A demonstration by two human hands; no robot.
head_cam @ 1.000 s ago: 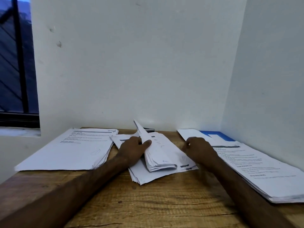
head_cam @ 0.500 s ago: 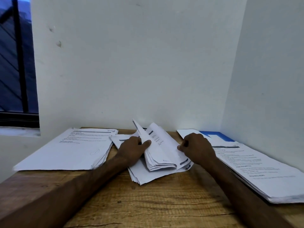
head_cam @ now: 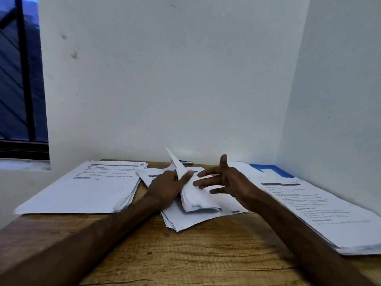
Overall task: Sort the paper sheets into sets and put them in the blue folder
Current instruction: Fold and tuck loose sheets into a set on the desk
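Three lots of printed paper lie on the wooden table. The middle pile (head_cam: 185, 220) lies loose and skewed. My left hand (head_cam: 167, 185) grips a folded-over bundle of sheets (head_cam: 195, 200) on top of it, thumb across the fold, and one sheet edge sticks up. Just right of the bundle, my right hand (head_cam: 224, 180) hovers with fingers spread and holds nothing. A flat stack (head_cam: 82, 188) lies at the left. Another stack (head_cam: 321, 211) lies at the right, covering most of the blue folder (head_cam: 274, 169), whose far corner shows.
White walls close off the table at the back and on the right. A dark window (head_cam: 18, 79) with a sill is at the far left. Bare wood (head_cam: 195, 256) shows between my forearms near the front edge. A small dark object (head_cam: 186, 161) lies behind the middle pile.
My right hand has let go of the sheet it was turning, lifted off the pile and spread its fingers. The sheet has dropped back. My left hand has kept its grip.
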